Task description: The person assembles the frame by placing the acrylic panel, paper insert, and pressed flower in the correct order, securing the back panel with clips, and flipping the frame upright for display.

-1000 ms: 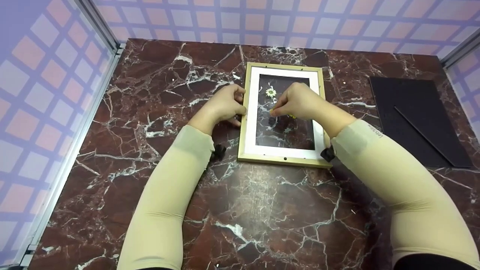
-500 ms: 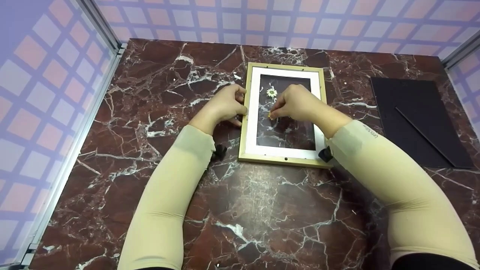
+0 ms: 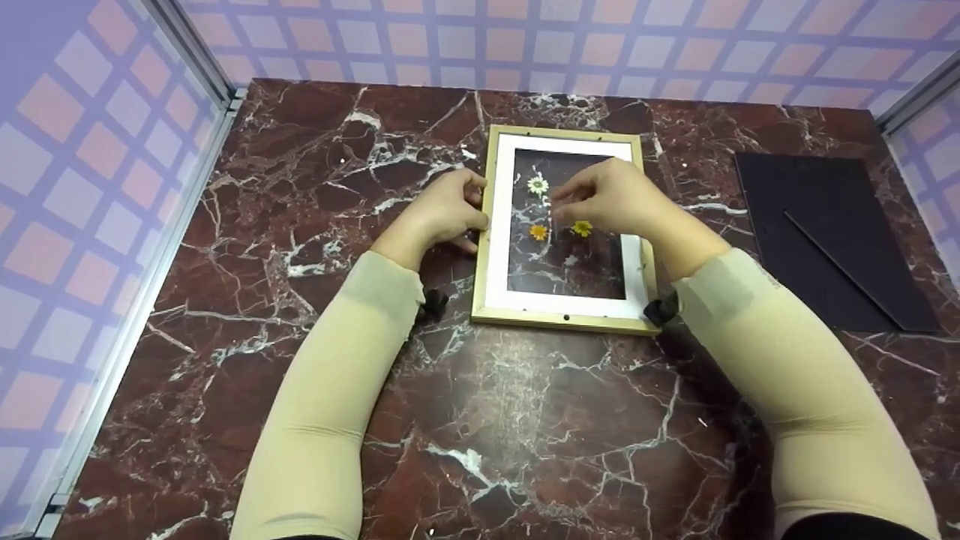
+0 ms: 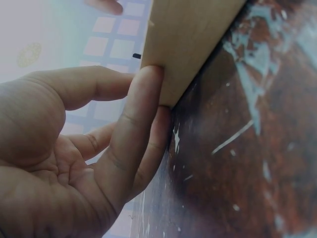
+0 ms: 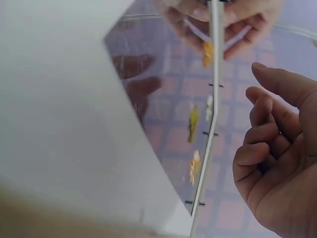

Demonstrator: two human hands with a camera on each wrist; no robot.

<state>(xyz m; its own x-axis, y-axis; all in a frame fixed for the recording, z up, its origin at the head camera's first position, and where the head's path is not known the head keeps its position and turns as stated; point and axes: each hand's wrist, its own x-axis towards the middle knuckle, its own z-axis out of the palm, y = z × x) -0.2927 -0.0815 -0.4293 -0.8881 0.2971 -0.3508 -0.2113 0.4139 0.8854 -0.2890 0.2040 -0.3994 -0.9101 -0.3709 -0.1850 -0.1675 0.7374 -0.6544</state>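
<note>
A picture frame (image 3: 566, 322) with a gold-coloured wooden rim and white mat lies flat on the marbled table. On its glass lie a white daisy-like flower (image 3: 537, 185), an orange flower (image 3: 538, 232) and a yellow flower (image 3: 581, 227). My left hand (image 3: 448, 211) holds the frame's left edge, its fingertips (image 4: 148, 82) against the wooden side. Over the glass hovers my right hand (image 3: 615, 196), thumb and forefinger apart, nothing between them. The right wrist view shows this hand (image 5: 277, 148) with its other fingers loosely bent. Part of the glass is hidden beneath it.
A black backing board (image 3: 832, 240) with a thin black strip (image 3: 844, 270) across it lies to the right. Patterned panels (image 3: 525, 45) enclose the table at the back and sides. Small dark tabs stand along the frame's inner rim. Reflections in the glass blur the right wrist view.
My right hand has let go of the orange flower, which now lies on the glass, and has moved up and right. The yellow flower has come into sight. My left hand keeps its place.
</note>
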